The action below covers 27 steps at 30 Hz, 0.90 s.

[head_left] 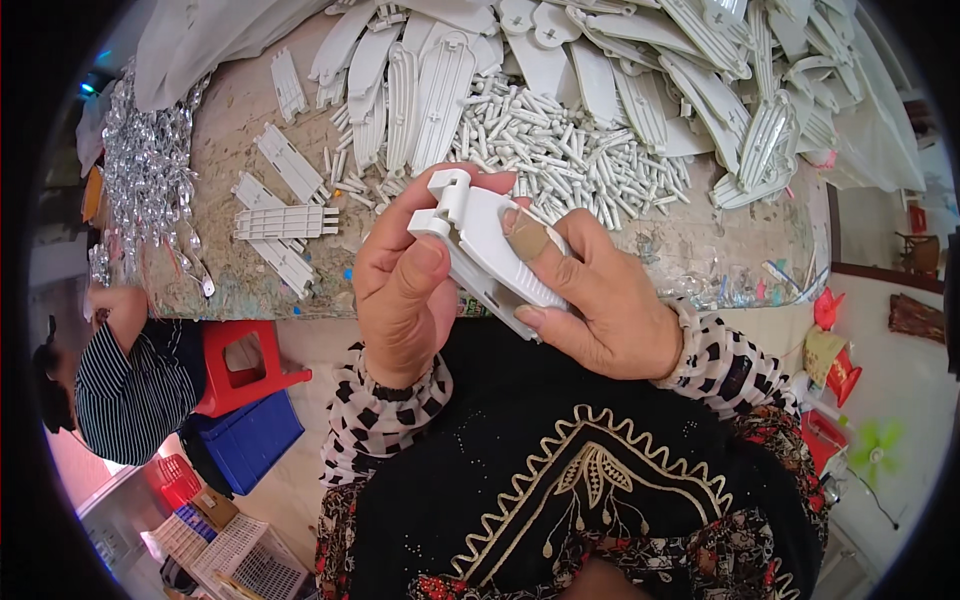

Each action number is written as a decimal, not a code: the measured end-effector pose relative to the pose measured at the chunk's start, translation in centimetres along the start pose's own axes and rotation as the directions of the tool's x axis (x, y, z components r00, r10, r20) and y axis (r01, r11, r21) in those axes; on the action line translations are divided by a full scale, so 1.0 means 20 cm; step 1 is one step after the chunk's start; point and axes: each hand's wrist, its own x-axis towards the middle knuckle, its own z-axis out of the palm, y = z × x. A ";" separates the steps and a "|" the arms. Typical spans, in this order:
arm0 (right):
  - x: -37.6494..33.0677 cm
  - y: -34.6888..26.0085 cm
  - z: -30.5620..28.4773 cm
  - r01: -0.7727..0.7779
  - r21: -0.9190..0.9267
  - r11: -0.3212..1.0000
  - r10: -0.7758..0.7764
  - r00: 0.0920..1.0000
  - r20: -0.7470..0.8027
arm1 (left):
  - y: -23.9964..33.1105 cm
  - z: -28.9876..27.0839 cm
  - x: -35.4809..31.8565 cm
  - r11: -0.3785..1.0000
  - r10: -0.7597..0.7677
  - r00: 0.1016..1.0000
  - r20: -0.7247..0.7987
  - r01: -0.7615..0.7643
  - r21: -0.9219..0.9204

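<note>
You hold a white plastic piece just above the near edge of the table, with its knobbed end toward the table's left side and its long body slanting down toward your own lap. Your left hand grasps that knobbed end, thumb on the near side and a finger curled round the far side. Your right hand pinches the body, the finger with the brown bandage lying across the top face and another fingertip at the lower edge.

Judging by its look, the piece should be light and stiff, so a gentle grip ought to carry it. The smooth faces may be a little slippery; the ridged patch on top looks like the surest place for a finger. Take the body across its broad sides, and support the end by its thick block: the small lugs there and the thin strip along the underside look easiest to bend or crack.

On the table's middle lie small white pins, likely quick to roll; along the table's far side are curved white panels, probably stiff too.
</note>
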 end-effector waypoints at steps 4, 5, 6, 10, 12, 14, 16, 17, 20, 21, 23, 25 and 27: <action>-0.01 -0.06 -0.08 -0.032 -0.047 0.998 0.034 0.998 0.051 | 0.04 0.01 0.00 0.980 -0.002 0.999 -0.036 0.010 0.201; -0.01 -0.06 -0.08 -0.014 -0.014 1.000 0.015 0.997 0.074 | 0.05 0.01 -0.01 0.975 -0.002 1.000 -0.011 0.004 0.222; -0.01 -0.06 -0.07 -0.015 -0.013 1.000 0.016 0.997 0.076 | 0.05 0.01 -0.01 0.970 -0.001 1.000 0.012 -0.002 0.242; 0.03 0.01 0.08 -0.018 0.064 0.998 0.022 0.997 -0.068 | 0.01 0.06 0.04 0.973 0.003 1.000 -0.010 -0.001 0.231; 0.03 0.04 0.13 0.016 0.127 0.992 0.003 0.990 -0.144 | -0.02 0.10 0.04 0.994 -0.043 0.992 -0.115 0.055 0.099; 0.02 0.04 0.15 0.002 0.020 1.000 0.001 0.989 -0.150 | -0.03 0.11 0.03 0.995 -0.078 0.990 -0.121 0.084 0.044; 0.03 0.03 0.13 -0.042 -0.001 0.999 0.042 0.995 -0.096 | -0.04 0.10 0.03 0.993 -0.115 0.986 -0.118 0.114 -0.016; 0.03 0.02 0.12 -0.085 -0.027 0.996 0.084 0.996 -0.044 | -0.05 0.07 0.03 0.990 -0.121 0.990 -0.075 0.126 0.064; 0.02 0.04 0.09 0.051 -0.062 0.997 -0.062 0.979 -0.194 | -0.02 0.06 0.02 0.983 -0.117 0.992 -0.037 0.121 0.140; 0.00 0.03 0.06 0.010 -0.030 0.999 -0.019 0.957 -0.289 | -0.01 0.07 0.02 0.960 -0.111 0.994 0.023 0.101 0.261; 0.00 0.04 0.02 0.087 -0.041 0.995 -0.096 0.943 -0.318 | 0.01 0.05 0.00 0.855 -0.133 0.980 0.149 0.038 0.517; 0.02 0.04 -0.10 0.230 -0.187 0.955 -0.264 0.946 -0.186 | -0.02 0.03 -0.02 0.807 -0.195 0.949 0.250 0.010 0.591; 0.00 0.06 -0.08 0.235 -0.095 0.967 -0.248 0.955 -0.165 | -0.02 0.02 -0.04 0.733 -0.322 0.889 0.325 0.017 0.680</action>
